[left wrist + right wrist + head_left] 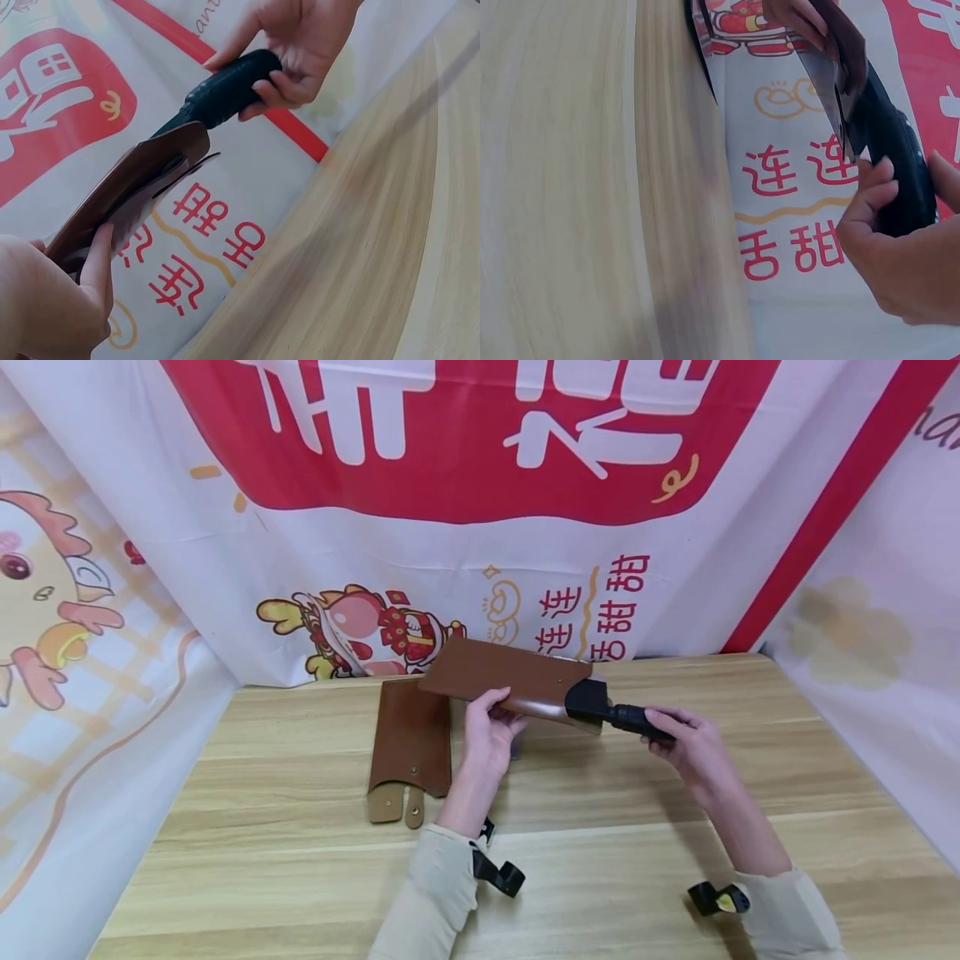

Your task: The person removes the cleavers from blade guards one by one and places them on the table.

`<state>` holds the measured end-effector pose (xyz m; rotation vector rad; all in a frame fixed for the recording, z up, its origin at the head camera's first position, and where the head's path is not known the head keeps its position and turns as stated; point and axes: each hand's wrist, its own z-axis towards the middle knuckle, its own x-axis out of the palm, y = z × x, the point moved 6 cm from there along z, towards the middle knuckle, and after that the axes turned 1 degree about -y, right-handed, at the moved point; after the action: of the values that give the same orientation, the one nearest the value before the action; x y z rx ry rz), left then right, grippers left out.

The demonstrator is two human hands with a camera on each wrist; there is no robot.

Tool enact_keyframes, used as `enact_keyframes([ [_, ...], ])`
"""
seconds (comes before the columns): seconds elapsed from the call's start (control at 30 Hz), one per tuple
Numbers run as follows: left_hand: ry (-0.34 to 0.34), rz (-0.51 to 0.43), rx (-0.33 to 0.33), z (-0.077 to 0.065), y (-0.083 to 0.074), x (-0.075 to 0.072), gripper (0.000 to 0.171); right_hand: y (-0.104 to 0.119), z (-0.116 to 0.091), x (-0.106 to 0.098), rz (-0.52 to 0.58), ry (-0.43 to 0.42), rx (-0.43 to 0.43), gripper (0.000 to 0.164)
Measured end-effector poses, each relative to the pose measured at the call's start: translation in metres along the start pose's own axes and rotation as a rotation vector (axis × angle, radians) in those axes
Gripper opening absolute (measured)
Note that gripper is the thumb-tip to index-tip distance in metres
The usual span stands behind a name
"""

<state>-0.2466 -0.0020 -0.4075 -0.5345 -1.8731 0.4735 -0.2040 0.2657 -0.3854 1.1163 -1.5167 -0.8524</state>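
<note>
My left hand (489,735) grips a brown leather sheath (502,672) from below, its thumb along the lower edge. A broad knife, with its blade mostly hidden by the leather, points left inside it. My right hand (693,747) holds the knife's black handle (636,720) near its end. In the right wrist view, shiny metal of the blade (821,82) shows beside the leather. The left wrist view has the sheath (105,187) almost edge-on, tilted above the table, with the handle (232,86) sticking out toward the right hand.
A second brown sheath (411,727) lies flat on the wooden table (285,860), its two tan straps toward me. Printed cloth (450,560) hangs behind the table and at both sides. Black camera mounts (502,875) sit on both wrists.
</note>
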Motion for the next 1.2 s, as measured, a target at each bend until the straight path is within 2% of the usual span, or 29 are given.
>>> enact_keyframes([
  [0.13,-0.005,-0.025,0.009,-0.005,0.002,0.003,0.006,-0.002,0.002,-0.002,0.198,-0.010,0.017,0.012],
  [0.27,-0.013,-0.043,0.022,-0.009,0.006,0.005,0.006,-0.008,0.002,-0.002,0.372,-0.008,0.086,0.010],
  [0.4,-0.022,-0.045,0.033,-0.014,0.011,0.007,0.006,-0.014,0.002,-0.001,0.530,-0.015,0.193,0.036],
  [0.57,-0.032,-0.051,0.048,-0.019,0.020,0.007,0.007,-0.020,0.002,0.000,0.743,-0.028,0.291,0.042],
  [0.7,-0.047,-0.052,0.062,-0.023,0.030,0.005,0.007,-0.023,0.004,0.001,0.922,-0.024,0.334,0.066],
  [0.77,-0.056,-0.059,0.067,-0.024,0.034,0.004,0.007,-0.024,0.005,0.000,0.971,-0.027,0.342,0.078],
  [0.83,-0.065,-0.071,0.074,-0.026,0.037,0.004,0.007,-0.026,0.007,-0.001,0.990,-0.039,0.347,0.083],
  [1.07,-0.078,-0.119,0.083,-0.029,0.043,0.005,0.014,-0.032,0.012,-0.004,1.038,-0.090,0.383,0.082],
  [1.2,-0.085,-0.135,0.070,-0.030,0.044,0.006,0.030,-0.032,0.011,-0.004,1.044,-0.092,0.377,0.082],
])
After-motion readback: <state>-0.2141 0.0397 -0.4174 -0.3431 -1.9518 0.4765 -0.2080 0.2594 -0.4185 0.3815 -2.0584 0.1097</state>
